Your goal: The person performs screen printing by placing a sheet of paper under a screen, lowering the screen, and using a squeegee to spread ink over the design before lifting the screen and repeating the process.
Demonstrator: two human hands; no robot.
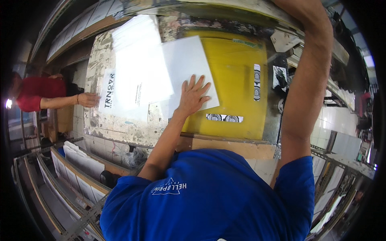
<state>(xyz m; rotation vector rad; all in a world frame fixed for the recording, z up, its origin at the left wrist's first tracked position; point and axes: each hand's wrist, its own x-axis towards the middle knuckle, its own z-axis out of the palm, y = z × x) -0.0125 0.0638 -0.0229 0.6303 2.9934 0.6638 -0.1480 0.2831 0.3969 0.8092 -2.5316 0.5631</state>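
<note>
My left hand (pixel 194 96) lies flat with fingers spread on a white sheet (pixel 181 56). The sheet sits tilted, its right part over a yellow panel (pixel 237 84). More white sheets (pixel 140 64) overlap it on the left, washed out by glare. At the left end is a sheet with dark printing (pixel 109 90). My right arm reaches up along the right side to a long bar (pixel 241 5) at the far edge. Only part of my right hand (pixel 299 10) shows there, its fingers cut off by the picture's top.
On the panel are two strips with round black patterns (pixel 224 117). Across the table's left end, a co-worker's hand (pixel 88 99) is by the printed sheet. A paint-stained board (pixel 100 52) lies under the sheets. Racks of panels (pixel 76 176) stand at lower left.
</note>
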